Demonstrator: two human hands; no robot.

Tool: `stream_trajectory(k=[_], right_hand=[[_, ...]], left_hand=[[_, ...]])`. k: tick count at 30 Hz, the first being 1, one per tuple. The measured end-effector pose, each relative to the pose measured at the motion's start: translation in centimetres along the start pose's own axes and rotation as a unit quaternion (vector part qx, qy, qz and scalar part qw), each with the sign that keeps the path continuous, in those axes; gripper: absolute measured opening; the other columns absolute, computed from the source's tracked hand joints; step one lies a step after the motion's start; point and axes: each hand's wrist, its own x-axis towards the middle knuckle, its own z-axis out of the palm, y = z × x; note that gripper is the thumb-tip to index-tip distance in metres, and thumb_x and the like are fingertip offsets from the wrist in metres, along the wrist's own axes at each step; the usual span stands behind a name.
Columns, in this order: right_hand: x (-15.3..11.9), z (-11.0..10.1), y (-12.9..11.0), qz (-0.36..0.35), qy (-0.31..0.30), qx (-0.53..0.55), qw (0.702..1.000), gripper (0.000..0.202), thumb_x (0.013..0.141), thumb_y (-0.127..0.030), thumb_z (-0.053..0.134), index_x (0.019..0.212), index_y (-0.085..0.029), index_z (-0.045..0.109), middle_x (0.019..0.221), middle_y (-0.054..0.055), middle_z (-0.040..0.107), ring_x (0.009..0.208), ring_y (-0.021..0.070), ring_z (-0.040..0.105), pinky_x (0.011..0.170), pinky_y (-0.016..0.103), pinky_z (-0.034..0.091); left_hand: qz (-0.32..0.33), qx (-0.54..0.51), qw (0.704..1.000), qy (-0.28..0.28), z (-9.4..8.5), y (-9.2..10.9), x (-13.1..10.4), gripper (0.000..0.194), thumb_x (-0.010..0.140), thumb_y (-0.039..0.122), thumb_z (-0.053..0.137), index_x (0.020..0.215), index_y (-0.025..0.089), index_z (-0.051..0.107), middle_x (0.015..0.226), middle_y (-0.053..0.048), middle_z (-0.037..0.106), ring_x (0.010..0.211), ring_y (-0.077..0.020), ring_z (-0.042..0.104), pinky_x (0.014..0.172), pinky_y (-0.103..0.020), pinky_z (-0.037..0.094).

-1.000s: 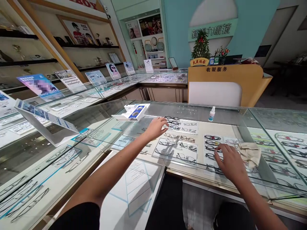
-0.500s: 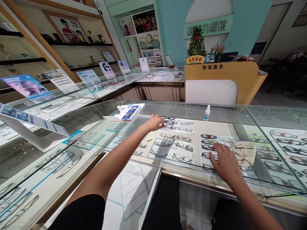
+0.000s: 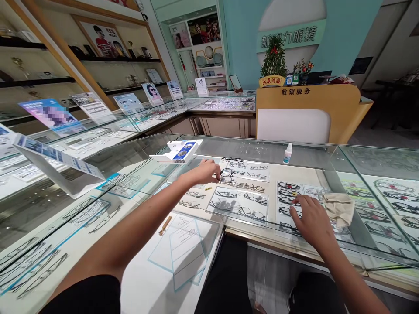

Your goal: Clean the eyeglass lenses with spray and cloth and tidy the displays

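Observation:
My left hand (image 3: 208, 171) is closed on a pair of dark-framed eyeglasses (image 3: 226, 173), with the lenses pointing right, over the glass counter top (image 3: 262, 150). Just behind them lies another dark pair of glasses (image 3: 233, 159). Fingers spread, my right hand (image 3: 313, 219) rests on the glass above a column of dark frames (image 3: 288, 185) and holds nothing. To its right is a crumpled beige cloth (image 3: 338, 208). Beneath the glass, more eyeglasses (image 3: 254, 187) sit on white display cards (image 3: 240, 205).
A small spray bottle (image 3: 287, 154) stands at the counter's far side. A white and blue folded card stand (image 3: 183, 151) is at the left back, and a larger folded sign (image 3: 59, 168) stands further left. Beyond the counter is a wooden cashier desk (image 3: 342, 111).
My left hand has lifted one dark pair of glasses and drawn it slightly left and nearer. The right hand stays on the glass. The view has turned a little left.

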Motion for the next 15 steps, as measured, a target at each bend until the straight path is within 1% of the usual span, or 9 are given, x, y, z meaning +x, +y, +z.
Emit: stream_trajectory(k=[2,5,7,8,10,11,13,14,15], right_hand=[[-0.1,0.2,0.2,-0.004,0.002,-0.004,1.000,0.020,0.106,-0.036,0.047,0.111,-0.021,0.059,0.115,0.013,0.071,0.108,0.0343,0.063,0.089,0.046,0.047],[-0.2,0.4,0.5,-0.009,0.005,-0.015,1.000,0.023,0.107,-0.038,0.046,0.112,-0.020,0.059,0.119,0.014,0.071,0.110,0.0352,0.063,0.090,0.047,0.048],[-0.2,0.4,0.6,-0.008,0.005,-0.021,1.000,0.025,0.107,-0.040,0.045,0.113,-0.020,0.059,0.120,0.014,0.071,0.110,0.0356,0.063,0.091,0.047,0.048],[-0.3,0.3,0.6,-0.008,0.003,-0.024,1.000,0.026,0.107,-0.040,0.045,0.114,-0.019,0.059,0.120,0.014,0.071,0.110,0.0358,0.063,0.091,0.047,0.048],[-0.3,0.2,0.5,-0.008,0.000,-0.031,0.999,0.028,0.107,-0.041,0.044,0.115,-0.019,0.060,0.119,0.014,0.071,0.111,0.0361,0.064,0.092,0.048,0.048],[-0.3,0.1,0.5,-0.009,-0.001,-0.033,0.999,0.029,0.107,-0.041,0.043,0.115,-0.018,0.060,0.119,0.015,0.071,0.111,0.0363,0.064,0.093,0.048,0.049],[-0.3,0.0,0.6,-0.014,0.000,-0.036,0.999,0.031,0.107,-0.041,0.042,0.115,-0.018,0.060,0.120,0.015,0.072,0.111,0.0362,0.064,0.094,0.048,0.049],[-0.3,0.0,0.6,-0.016,0.001,-0.036,0.999,0.031,0.107,-0.042,0.042,0.116,-0.018,0.060,0.121,0.015,0.072,0.111,0.0361,0.065,0.094,0.048,0.049],[-0.3,-0.1,0.6,-0.017,0.002,-0.035,0.999,0.032,0.108,-0.042,0.042,0.116,-0.018,0.060,0.121,0.015,0.072,0.112,0.0361,0.065,0.095,0.049,0.049]], left_hand=[[0.013,-0.035,0.999,-0.019,-1.0,1.1,-3.7,0.018,0.083,0.047,0.081,0.077,0.030,0.082,0.110,-0.006,0.079,0.108,-0.0302,0.057,0.104,-0.041,0.031],[0.026,-0.088,0.991,-0.096,-2.0,3.0,-9.6,0.019,0.086,0.050,0.080,0.079,0.033,0.083,0.112,-0.004,0.079,0.113,-0.0304,0.060,0.108,-0.041,0.033],[0.035,-0.128,0.979,-0.157,-1.9,3.9,-13.4,0.016,0.086,0.051,0.080,0.083,0.036,0.084,0.119,-0.002,0.078,0.119,-0.0305,0.061,0.109,-0.040,0.035],[0.035,-0.151,0.971,-0.185,-1.4,4.1,-15.0,0.015,0.086,0.052,0.080,0.086,0.037,0.084,0.123,-0.002,0.077,0.121,-0.0301,0.061,0.108,-0.039,0.037],[0.030,-0.203,0.950,-0.235,0.5,4.1,-17.8,0.016,0.087,0.053,0.079,0.092,0.039,0.085,0.125,-0.002,0.077,0.120,-0.0289,0.062,0.105,-0.037,0.041],[0.025,-0.228,0.939,-0.256,1.9,3.8,-18.9,0.018,0.086,0.053,0.080,0.094,0.039,0.086,0.124,-0.002,0.077,0.118,-0.0286,0.063,0.103,-0.037,0.043],[0.008,-0.255,0.923,-0.289,5.3,2.8,-20.3,0.021,0.083,0.054,0.082,0.094,0.037,0.086,0.114,-0.005,0.079,0.112,-0.0288,0.065,0.101,-0.038,0.045],[-0.010,-0.247,0.923,-0.296,7.1,2.2,-20.7,0.022,0.081,0.054,0.083,0.092,0.035,0.086,0.109,-0.006,0.079,0.109,-0.0292,0.065,0.100,-0.039,0.045],[-0.031,-0.223,0.929,-0.293,8.8,1.4,-20.9,0.020,0.081,0.052,0.083,0.090,0.034,0.086,0.104,-0.006,0.079,0.107,-0.0296,0.065,0.101,-0.041,0.044]])
